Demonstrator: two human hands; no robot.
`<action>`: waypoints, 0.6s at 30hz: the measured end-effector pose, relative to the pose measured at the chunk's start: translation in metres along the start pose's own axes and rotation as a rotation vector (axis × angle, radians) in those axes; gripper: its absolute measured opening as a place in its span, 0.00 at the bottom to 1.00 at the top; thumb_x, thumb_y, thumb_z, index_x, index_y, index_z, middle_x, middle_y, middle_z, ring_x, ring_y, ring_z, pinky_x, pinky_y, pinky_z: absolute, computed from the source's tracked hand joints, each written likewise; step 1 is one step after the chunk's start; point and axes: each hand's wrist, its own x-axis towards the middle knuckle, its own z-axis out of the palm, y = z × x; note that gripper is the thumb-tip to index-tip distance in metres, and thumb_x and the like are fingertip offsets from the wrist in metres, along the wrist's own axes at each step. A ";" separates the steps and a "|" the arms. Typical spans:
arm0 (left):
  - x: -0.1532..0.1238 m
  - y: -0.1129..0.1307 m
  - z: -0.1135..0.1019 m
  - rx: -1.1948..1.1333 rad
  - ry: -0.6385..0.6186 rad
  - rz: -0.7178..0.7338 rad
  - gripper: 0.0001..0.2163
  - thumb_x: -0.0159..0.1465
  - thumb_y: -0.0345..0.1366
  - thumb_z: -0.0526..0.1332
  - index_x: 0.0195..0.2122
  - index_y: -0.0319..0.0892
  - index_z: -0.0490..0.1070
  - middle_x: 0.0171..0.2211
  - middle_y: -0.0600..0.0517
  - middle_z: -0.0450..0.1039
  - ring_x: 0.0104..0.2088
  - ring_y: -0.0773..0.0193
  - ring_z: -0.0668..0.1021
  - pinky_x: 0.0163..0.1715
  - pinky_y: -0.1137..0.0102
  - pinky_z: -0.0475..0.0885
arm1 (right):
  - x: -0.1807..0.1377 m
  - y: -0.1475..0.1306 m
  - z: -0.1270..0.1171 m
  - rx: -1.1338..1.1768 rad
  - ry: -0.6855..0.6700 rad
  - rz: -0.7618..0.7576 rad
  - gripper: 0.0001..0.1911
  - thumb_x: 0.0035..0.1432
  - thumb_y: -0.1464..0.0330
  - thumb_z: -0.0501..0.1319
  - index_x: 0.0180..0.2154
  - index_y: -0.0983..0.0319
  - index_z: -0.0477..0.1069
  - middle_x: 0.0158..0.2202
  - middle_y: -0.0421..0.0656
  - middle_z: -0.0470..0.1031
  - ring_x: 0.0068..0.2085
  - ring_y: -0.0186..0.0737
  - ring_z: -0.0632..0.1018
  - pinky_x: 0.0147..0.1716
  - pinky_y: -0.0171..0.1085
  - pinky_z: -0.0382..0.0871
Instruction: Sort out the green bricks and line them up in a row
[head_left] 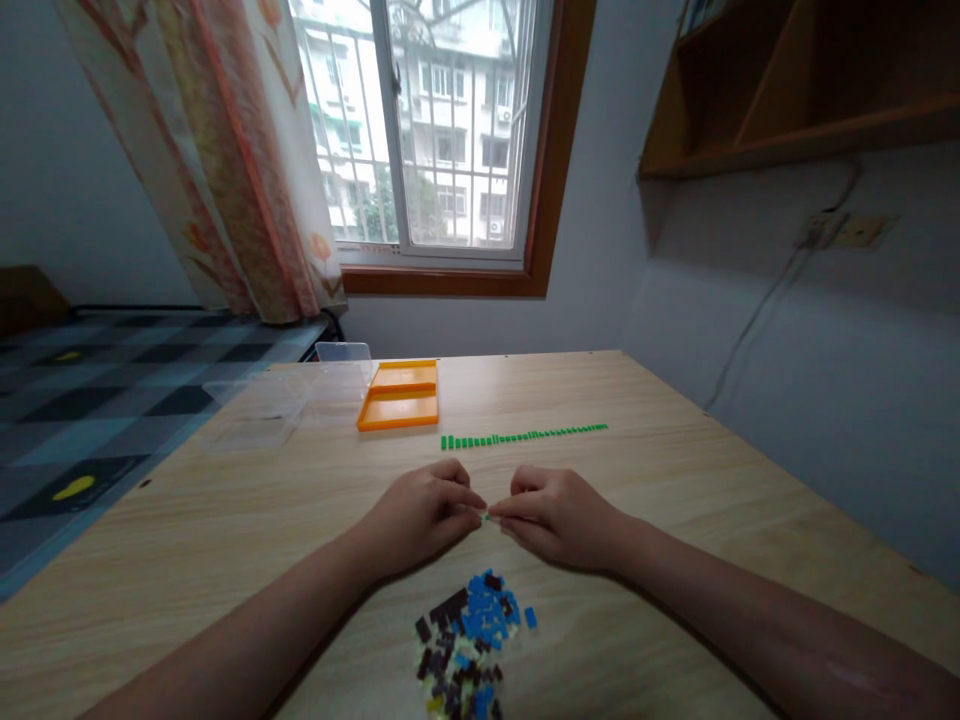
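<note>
My left hand (431, 510) and my right hand (562, 515) meet over the middle of the table, fingertips nearly touching. Both are closed in a pinch around a tiny green building brick (487, 517), which is mostly covered by the fingers. Beyond them, small green bricks (510, 438) lie in a long row, larger ones at the left and smaller ones toward the right. Nearer to me, below the hands, is a loose pile of blue bricks (486, 610) mixed with dark brown bricks (448, 608) and pale yellowish pieces.
An orange tray (399, 425) with two compartments lies at the back of the wooden table (675, 600). Left of it stand clear plastic boxes (255, 415). A bed with a checked cover (172, 345) adjoins the left side; a wall (810, 330) runs along the right.
</note>
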 end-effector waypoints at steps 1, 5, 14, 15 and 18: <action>0.000 0.000 0.000 0.004 -0.001 0.002 0.08 0.64 0.34 0.63 0.40 0.49 0.82 0.36 0.51 0.72 0.36 0.64 0.77 0.34 0.72 0.71 | 0.000 -0.002 0.001 -0.017 -0.011 -0.004 0.12 0.67 0.66 0.59 0.46 0.56 0.80 0.35 0.43 0.74 0.34 0.34 0.74 0.35 0.33 0.65; 0.001 0.000 0.001 0.020 -0.012 0.016 0.08 0.65 0.33 0.62 0.37 0.49 0.83 0.34 0.51 0.72 0.35 0.64 0.76 0.33 0.73 0.70 | 0.001 -0.005 0.001 -0.049 -0.051 -0.017 0.12 0.67 0.66 0.58 0.47 0.56 0.79 0.35 0.42 0.72 0.33 0.34 0.73 0.34 0.33 0.63; 0.002 -0.001 0.002 0.037 -0.007 0.001 0.07 0.62 0.30 0.62 0.33 0.45 0.80 0.34 0.52 0.73 0.35 0.64 0.76 0.36 0.72 0.70 | 0.000 -0.002 -0.002 0.000 -0.057 -0.001 0.09 0.66 0.67 0.59 0.39 0.59 0.79 0.34 0.42 0.72 0.34 0.34 0.74 0.36 0.32 0.64; 0.002 -0.001 0.002 0.035 -0.008 -0.003 0.07 0.62 0.29 0.62 0.33 0.44 0.80 0.34 0.52 0.73 0.35 0.64 0.76 0.36 0.72 0.70 | -0.001 -0.002 -0.003 0.012 -0.062 0.002 0.09 0.66 0.68 0.59 0.38 0.59 0.79 0.34 0.42 0.71 0.34 0.34 0.74 0.36 0.32 0.65; 0.002 -0.002 0.002 0.021 -0.009 -0.004 0.06 0.60 0.28 0.62 0.32 0.44 0.79 0.33 0.52 0.73 0.36 0.64 0.76 0.36 0.72 0.70 | -0.002 0.000 -0.004 0.058 -0.079 0.024 0.08 0.64 0.70 0.60 0.37 0.60 0.79 0.34 0.41 0.72 0.34 0.33 0.74 0.36 0.32 0.65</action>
